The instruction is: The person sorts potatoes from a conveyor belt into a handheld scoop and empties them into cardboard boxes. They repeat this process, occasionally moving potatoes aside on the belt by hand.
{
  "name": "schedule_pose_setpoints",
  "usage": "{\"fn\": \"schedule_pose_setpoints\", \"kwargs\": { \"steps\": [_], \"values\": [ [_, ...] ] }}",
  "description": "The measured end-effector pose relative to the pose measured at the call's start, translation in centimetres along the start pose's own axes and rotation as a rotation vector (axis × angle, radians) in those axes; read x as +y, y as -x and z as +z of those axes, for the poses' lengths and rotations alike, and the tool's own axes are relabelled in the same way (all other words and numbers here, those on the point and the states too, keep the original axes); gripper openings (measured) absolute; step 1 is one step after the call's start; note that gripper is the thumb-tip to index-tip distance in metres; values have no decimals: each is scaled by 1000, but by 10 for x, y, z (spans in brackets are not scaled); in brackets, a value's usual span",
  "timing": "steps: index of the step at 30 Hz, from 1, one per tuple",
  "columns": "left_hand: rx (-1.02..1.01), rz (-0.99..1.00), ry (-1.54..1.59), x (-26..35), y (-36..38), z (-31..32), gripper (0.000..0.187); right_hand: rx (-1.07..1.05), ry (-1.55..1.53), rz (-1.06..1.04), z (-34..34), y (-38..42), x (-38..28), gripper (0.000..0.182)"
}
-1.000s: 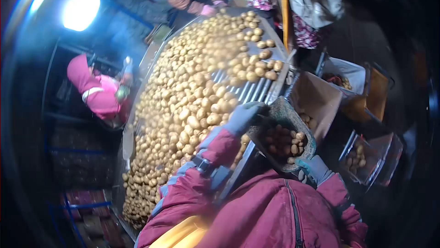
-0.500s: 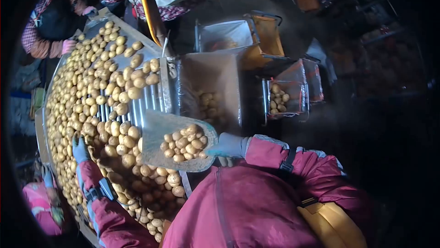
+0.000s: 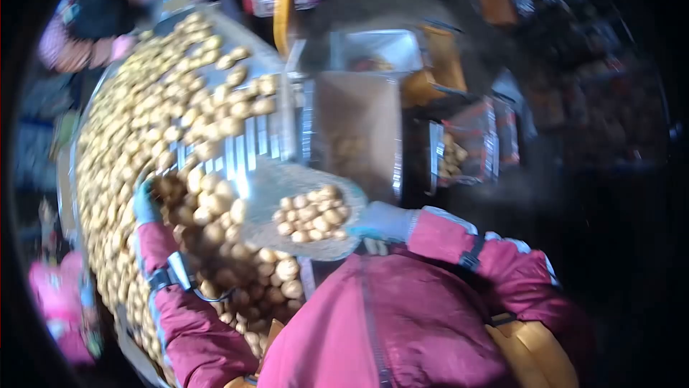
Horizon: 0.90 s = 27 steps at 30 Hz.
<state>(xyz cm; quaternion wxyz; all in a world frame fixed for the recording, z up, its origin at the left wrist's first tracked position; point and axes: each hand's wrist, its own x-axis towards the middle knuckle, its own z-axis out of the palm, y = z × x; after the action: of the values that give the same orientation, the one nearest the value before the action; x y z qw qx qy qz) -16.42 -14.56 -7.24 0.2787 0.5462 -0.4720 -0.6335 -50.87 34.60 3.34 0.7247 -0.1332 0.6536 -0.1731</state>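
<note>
My right hand (image 3: pixel 384 221), in a grey and teal glove, grips the rear edge of a broad pale-green scoop (image 3: pixel 262 205). A small heap of potatoes (image 3: pixel 316 216) rests on the scoop. My left hand (image 3: pixel 146 201), gloved in teal, reaches into the large mass of potatoes (image 3: pixel 129 151) on the sorting table. Next to its fingers is a dark brown lump (image 3: pixel 171 190); motion blur hides whether the fingers close on it. Larger potatoes (image 3: pixel 215 201) lie between my left arm and the scoop.
Metal rollers (image 3: pixel 262 137) show beyond the scoop. A tall lined box (image 3: pixel 359 108) with potatoes stands past them, and a smaller lined crate (image 3: pixel 470 147) sits to the right. Co-workers' arms reach in at the far left; a person in pink (image 3: pixel 61 302) is at lower left.
The whole view has shifted, with the table and boxes now further right. My left hand has moved slightly away from my body, beside a dark lump. The loaded scoop stays in my right hand.
</note>
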Motion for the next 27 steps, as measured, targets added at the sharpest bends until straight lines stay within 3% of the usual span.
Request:
{"fn": "schedule_pose_setpoints", "kwargs": {
  "steps": [1, 2, 5, 8, 10, 11, 13, 14, 15, 17, 18, 22, 26, 27],
  "values": [
    [-123, -34, 247, -3, 17, -3, 53, -29, -4, -16, 0, -3, -5, 46],
    [-117, -45, 337, 3, 52, -5, 55, 8, -30, -26, 3, 2, -14, 46],
    [-28, -22, 491, 27, 162, 8, 63, 4, -48, -20, 1, 10, -24, 44],
    [-129, 145, 655, 15, 221, -6, 70, -11, 53, 29, -7, -3, -15, 44],
    [-169, 104, 813, 19, 256, -16, 70, -14, 79, 25, -6, 2, -22, 43],
    [-78, 149, 781, 21, 276, -14, 61, -32, 52, -13, -8, -2, -18, 43],
    [39, 25, 869, -4, 297, -38, 56, -53, -6, -58, -16, -19, -2, 38],
    [257, 31, 700, -14, 307, -39, 58, -59, -37, -62, -18, -24, 1, 34],
    [291, 7, 684, -21, 317, -43, 56, -66, -68, -65, -20, -29, 4, 31],
    [109, 0, 730, -69, 323, -88, 49, -37, -19, 17, -18, -22, -9, 36],
    [397, -63, 517, -49, 336, -65, 37, -21, 41, 56, -14, -14, -19, 45],
    [420, -111, 280, -36, 336, -51, 23, -42, 21, -3, -25, -29, -2, 44],
    [290, 7, 282, -60, 277, -65, 28, -52, -98, -131, -23, -44, 25, 31],
    [324, 133, -110, -56, 266, -65, 32, -34, -76, -123, -18, -39, 21, 33]
  ]
}}
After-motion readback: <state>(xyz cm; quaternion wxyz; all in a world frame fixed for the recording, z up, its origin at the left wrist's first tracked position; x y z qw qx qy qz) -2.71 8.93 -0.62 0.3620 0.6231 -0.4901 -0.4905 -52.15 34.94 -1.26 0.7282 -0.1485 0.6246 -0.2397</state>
